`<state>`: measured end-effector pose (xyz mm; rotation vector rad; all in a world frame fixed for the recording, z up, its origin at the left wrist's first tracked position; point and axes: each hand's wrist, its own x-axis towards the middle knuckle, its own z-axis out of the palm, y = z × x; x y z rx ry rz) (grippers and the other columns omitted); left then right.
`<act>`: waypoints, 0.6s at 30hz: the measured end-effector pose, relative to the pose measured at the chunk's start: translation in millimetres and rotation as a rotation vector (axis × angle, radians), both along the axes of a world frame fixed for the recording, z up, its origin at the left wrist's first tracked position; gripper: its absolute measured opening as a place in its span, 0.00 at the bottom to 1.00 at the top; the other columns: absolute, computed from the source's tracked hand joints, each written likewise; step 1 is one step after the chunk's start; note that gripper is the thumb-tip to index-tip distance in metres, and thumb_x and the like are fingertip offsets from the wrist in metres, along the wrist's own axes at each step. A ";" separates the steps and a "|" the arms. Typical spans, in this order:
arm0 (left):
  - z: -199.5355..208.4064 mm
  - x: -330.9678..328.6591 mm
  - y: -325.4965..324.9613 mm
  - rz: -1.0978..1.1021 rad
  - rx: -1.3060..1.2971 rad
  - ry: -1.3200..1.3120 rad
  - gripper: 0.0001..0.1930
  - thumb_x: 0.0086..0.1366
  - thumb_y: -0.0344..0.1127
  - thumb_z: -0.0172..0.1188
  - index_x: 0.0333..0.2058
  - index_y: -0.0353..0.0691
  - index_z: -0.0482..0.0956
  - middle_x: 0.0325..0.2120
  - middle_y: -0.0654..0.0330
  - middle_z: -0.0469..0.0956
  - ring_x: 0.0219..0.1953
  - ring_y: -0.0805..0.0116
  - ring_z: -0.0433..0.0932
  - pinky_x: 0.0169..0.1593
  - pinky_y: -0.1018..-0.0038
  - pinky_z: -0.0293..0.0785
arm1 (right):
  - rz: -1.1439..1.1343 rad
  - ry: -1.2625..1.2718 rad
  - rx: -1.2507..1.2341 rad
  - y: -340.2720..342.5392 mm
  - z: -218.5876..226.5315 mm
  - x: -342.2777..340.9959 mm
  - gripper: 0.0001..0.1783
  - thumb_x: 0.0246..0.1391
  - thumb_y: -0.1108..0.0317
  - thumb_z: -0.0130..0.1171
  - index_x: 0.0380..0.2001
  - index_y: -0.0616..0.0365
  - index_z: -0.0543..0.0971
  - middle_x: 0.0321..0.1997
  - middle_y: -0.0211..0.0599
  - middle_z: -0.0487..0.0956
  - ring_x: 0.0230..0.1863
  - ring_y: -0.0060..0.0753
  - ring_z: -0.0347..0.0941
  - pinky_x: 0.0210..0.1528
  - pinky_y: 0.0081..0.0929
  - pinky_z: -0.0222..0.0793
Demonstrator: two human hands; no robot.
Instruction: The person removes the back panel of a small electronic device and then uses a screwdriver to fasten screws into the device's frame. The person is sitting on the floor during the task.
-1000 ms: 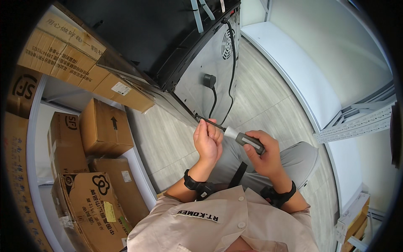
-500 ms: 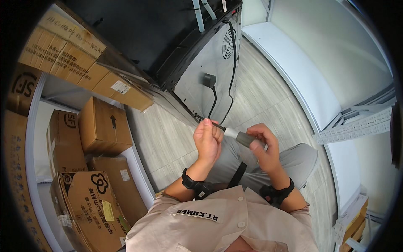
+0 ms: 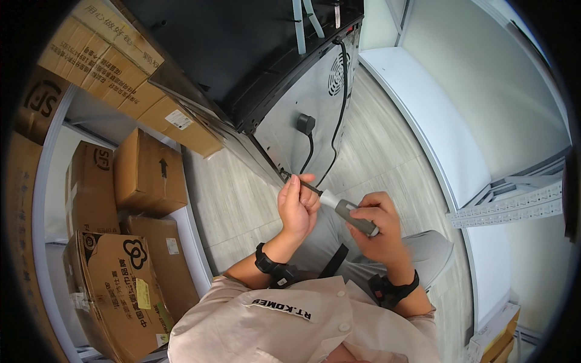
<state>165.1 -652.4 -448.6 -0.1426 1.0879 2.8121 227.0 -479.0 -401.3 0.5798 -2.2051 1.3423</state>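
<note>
A screwdriver with a grey and white handle slants up to the left, its dark shaft reaching the lower corner of a black machine's pale rear panel. My right hand is closed on the handle, the thumb lying along its side. Close to the panel's edge, my left hand pinches the shaft between thumb and fingers. The tip and whatever it touches are too small to make out. A black power cord hangs down the panel, and a black plug stands out beside it.
Cardboard boxes crowd a white shelf on the left, with more cartons behind the machine. To the right runs a curved-looking white shelf with a perforated metal upright. Light wood-look floor lies between.
The view has shifted slightly. My right hand has moved a little down the handle, and its fingers now wrap it differently. My left hand still pinches the shaft at the panel's corner.
</note>
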 end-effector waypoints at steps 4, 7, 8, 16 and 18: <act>-6.4 0.9 2.0 0.039 -0.115 0.003 0.19 0.72 0.49 0.47 0.29 0.40 0.71 0.13 0.74 0.53 0.15 0.82 0.47 0.19 0.80 0.45 | 0.008 -0.143 -0.197 -7.9 0.3 5.4 0.17 0.45 0.77 0.66 0.40 0.62 0.76 0.35 0.39 0.74 0.31 0.32 0.72 0.32 0.25 0.68; -1.0 -0.6 1.6 0.029 -0.089 -0.016 0.19 0.72 0.47 0.49 0.29 0.37 0.70 0.12 0.73 0.52 0.14 0.81 0.48 0.19 0.79 0.45 | -0.013 -0.469 -0.492 -8.8 -16.8 11.4 0.15 0.50 0.73 0.64 0.41 0.64 0.75 0.36 0.39 0.76 0.31 0.25 0.71 0.32 0.24 0.68; -1.5 0.2 0.8 0.028 -0.096 -0.030 0.19 0.72 0.47 0.48 0.29 0.37 0.70 0.12 0.73 0.53 0.14 0.81 0.48 0.19 0.79 0.45 | -0.026 -0.656 -0.525 -4.8 -19.2 14.2 0.14 0.52 0.71 0.64 0.41 0.64 0.75 0.36 0.39 0.76 0.31 0.24 0.71 0.32 0.24 0.68; -7.5 -3.3 -3.9 -0.068 0.013 0.110 0.19 0.74 0.46 0.44 0.31 0.35 0.72 0.14 0.71 0.54 0.16 0.81 0.50 0.20 0.80 0.46 | -0.058 -0.047 -0.220 -1.2 -23.5 5.4 0.18 0.41 0.77 0.69 0.39 0.63 0.77 0.39 0.43 0.76 0.37 0.35 0.75 0.36 0.26 0.70; -15.8 -4.0 -2.1 -0.047 0.037 0.101 0.19 0.74 0.45 0.44 0.32 0.35 0.73 0.14 0.71 0.54 0.16 0.81 0.50 0.20 0.80 0.46 | -0.068 0.025 -0.144 0.4 -23.5 2.2 0.21 0.38 0.79 0.69 0.40 0.62 0.77 0.41 0.44 0.75 0.39 0.39 0.74 0.38 0.27 0.70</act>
